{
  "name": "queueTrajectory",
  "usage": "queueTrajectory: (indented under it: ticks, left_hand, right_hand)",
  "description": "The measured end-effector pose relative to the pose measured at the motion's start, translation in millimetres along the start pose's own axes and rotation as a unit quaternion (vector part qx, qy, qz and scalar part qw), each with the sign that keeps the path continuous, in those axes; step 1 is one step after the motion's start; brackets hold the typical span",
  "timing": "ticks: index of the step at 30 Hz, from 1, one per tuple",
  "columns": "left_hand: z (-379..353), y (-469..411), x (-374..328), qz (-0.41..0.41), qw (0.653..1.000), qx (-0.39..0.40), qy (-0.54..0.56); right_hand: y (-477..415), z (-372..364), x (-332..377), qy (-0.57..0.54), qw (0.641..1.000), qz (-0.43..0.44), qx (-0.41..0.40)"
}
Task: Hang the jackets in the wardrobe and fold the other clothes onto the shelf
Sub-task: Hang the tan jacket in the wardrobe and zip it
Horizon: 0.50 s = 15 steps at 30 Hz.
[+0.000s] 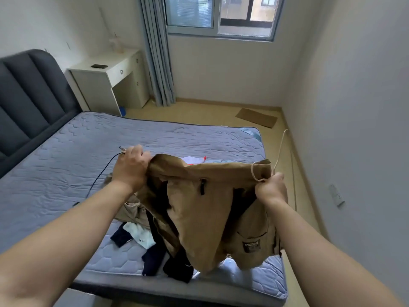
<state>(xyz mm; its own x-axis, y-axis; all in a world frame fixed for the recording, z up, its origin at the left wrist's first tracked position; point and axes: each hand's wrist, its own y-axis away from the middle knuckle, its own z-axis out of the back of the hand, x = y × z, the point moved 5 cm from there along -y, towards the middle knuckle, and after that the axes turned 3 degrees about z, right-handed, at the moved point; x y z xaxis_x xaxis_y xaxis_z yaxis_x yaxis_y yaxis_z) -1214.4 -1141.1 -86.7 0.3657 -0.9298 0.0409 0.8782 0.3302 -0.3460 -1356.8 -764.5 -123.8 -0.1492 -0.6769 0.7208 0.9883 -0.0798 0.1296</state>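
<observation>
**Left hand** [132,167] **and right hand** [271,189]. Each grip is clamped on the top edge of one tan jacket [210,207], held spread in the air above the near end of the bed [55,156]. The right grip also pinches one thin cream hanger [280,149]. Below the jacket a loose heap of clothes [141,235] lies on the mattress: navy, white and tan pieces, number uncertain. One black cable [99,173] crosses the bed beside the left hand. Bare floor [199,114] borders the bed's far and right edges. One white table [106,69] stands by the headboard. The one black pocket label [250,246] is illegible.
</observation>
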Motion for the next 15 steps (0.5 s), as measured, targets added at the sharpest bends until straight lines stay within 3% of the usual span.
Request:
queueTrajectory:
  ticks: [3, 5, 7, 10, 11, 13, 14, 15]
  left_hand:
    - [0, 3, 9, 0.055, 0.997, -0.037, 0.038]
    - [0, 5, 19, 0.176, 0.976, -0.064, 0.111]
    - [-7, 9, 31, 0.370, 0.895, -0.063, 0.242]
    - [-31, 16, 32, 0.573, 0.713, 0.015, 0.405]
    - [-41, 15, 28, 0.587, 0.655, 0.041, 0.473]
    - [-53, 9, 16, 0.537, 0.566, 0.087, 0.619]
    - [-53, 5, 12, 0.494, 0.560, 0.093, 0.658]
    - [-50, 0, 10, 0.454, 0.578, 0.089, 0.672]
  right_hand:
    - [-2, 5, 11, -0.006, 1.000, 0.012, 0.010]
    - [-3, 9, 17, -0.016, 1.000, 0.019, 0.011]
    - [-6, 12, 22, -0.032, 0.999, 0.030, 0.007]
    - [-10, 16, 29, -0.051, 0.998, 0.040, -0.001]
    - [-11, 17, 30, -0.057, 0.997, 0.041, -0.001]
    - [-13, 19, 30, -0.068, 0.997, 0.037, 0.003]
    - [-14, 20, 30, -0.074, 0.997, 0.033, 0.004]
    - [-15, 21, 29, -0.079, 0.996, 0.030, 0.006]
